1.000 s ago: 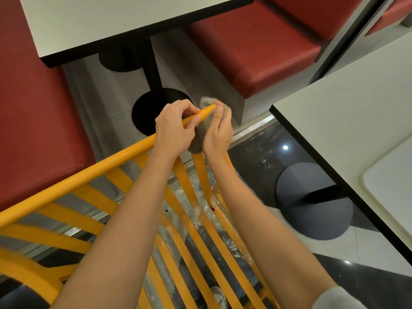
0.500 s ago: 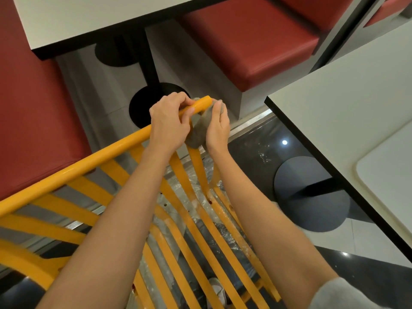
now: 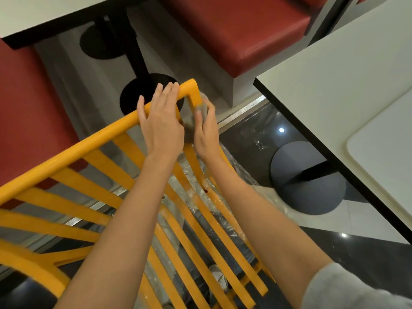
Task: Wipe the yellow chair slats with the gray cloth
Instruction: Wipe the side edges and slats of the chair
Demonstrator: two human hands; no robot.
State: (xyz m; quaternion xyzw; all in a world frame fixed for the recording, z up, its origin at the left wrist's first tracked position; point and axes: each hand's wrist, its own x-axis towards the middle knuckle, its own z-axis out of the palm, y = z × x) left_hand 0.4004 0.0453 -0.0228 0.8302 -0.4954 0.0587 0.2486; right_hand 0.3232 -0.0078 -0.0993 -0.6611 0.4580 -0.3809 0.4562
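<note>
Two hands: both work at the top corner of the yellow chair [image 3: 93, 152].
Left hand [image 3: 161, 123]: it lies flat on the top rail [image 3: 66, 156] near the corner, fingers straight, holding the frame steady and gripping nothing.
Right hand [image 3: 206, 132]: it holds the gray cloth [image 3: 196, 117], pressed against the outer side bar just under the corner; the fingers are partly blurred.
Cloth position: between the two hands, bunched, touching the yellow bar.
Slats [image 3: 191, 230]: long yellow strips run from the top rail down toward the camera; small dark spots show on one near the right forearm.
Good way, I think: keep the cloth wrapped around the bar, slide it down the full length with even pressure, and let the left hand hold the chair so it does not tip.
Around: red bench seats [image 3: 240, 30], two white tables [image 3: 334, 90] with round dark bases [image 3: 307, 179], glossy floor with crumpled clear plastic under the chair.
In the way: the forearms cross over the slats, and the right table edge stands near the elbow.
</note>
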